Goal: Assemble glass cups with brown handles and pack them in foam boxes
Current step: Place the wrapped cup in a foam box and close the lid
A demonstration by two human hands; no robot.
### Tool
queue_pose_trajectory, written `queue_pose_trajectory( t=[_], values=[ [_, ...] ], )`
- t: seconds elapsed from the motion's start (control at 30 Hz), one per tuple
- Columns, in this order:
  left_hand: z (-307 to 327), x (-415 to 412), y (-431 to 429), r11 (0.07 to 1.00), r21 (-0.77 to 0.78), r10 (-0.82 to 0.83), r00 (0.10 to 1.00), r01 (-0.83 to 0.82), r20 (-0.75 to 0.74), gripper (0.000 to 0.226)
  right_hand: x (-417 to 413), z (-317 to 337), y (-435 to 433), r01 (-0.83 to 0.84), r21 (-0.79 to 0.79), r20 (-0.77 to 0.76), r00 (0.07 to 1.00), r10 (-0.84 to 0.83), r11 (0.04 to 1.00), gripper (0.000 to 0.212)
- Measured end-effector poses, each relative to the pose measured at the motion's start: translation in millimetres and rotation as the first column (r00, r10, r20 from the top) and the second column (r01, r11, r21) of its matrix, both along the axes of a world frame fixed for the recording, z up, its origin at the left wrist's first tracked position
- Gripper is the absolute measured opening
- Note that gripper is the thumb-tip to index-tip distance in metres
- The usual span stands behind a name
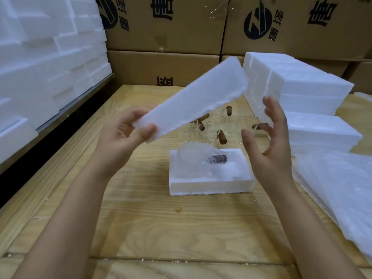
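Note:
My left hand [128, 129] pinches one end of a white foam lid [191, 97], held tilted in the air above the table. My right hand [267, 135] hovers beside the lid's lower edge with fingers spread, touching nothing. Below them a white foam box bottom [209, 184] lies on the wooden table and holds a glass cup wrapped in bubble wrap [199, 158], its brown handle showing through. Behind the box stand several bare glass cups with brown handles [219, 129], partly hidden by the lid and my right hand.
Foam boxes [298, 87] are stacked at the right rear, more foam [50, 57] is piled at the left. Bubble wrap sheets [342, 188] lie at the right edge. Cardboard cartons [161, 27] wall off the back of the wooden table [161, 228].

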State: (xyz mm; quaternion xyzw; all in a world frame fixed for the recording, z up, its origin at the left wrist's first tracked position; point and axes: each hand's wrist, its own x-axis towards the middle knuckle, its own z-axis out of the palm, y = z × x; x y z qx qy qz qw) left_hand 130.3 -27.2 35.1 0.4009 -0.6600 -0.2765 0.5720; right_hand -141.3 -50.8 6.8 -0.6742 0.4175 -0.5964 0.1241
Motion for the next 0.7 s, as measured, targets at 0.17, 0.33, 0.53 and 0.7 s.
queue_pose_trajectory(
  t=[0.17, 0.33, 0.53, 0.7],
  values=[
    [8.4, -5.0, 5.3, 0.986, 0.076, -0.154, 0.986, 0.15, 0.058, 0.02, -1.4, 5.7, 2.7, -0.075, -0.036, -0.046, 0.996, 0.073, 0.997, 0.076],
    [8.7, -2.4, -5.9, 0.974, 0.079, -0.207, 0.977, 0.211, -0.056, 0.027, -3.3, 9.0, 1.9, -0.117, 0.036, 0.041, 0.992, 0.116, 0.992, 0.055],
    [-1.4, -5.8, -15.4, 0.951, 0.09, -0.277, 0.943, 0.297, -0.186, 0.085, -0.1, 10.5, -1.0, -0.052, 0.133, 0.303, 0.953, 0.01, 0.99, 0.043],
    [-8.6, -17.0, -16.9, 0.967, 0.139, -0.197, 0.973, 0.214, -0.122, 0.071, -10.4, 13.7, -4.2, -0.183, 0.357, 0.358, 0.932, 0.047, 0.916, 0.049]
  ],
)
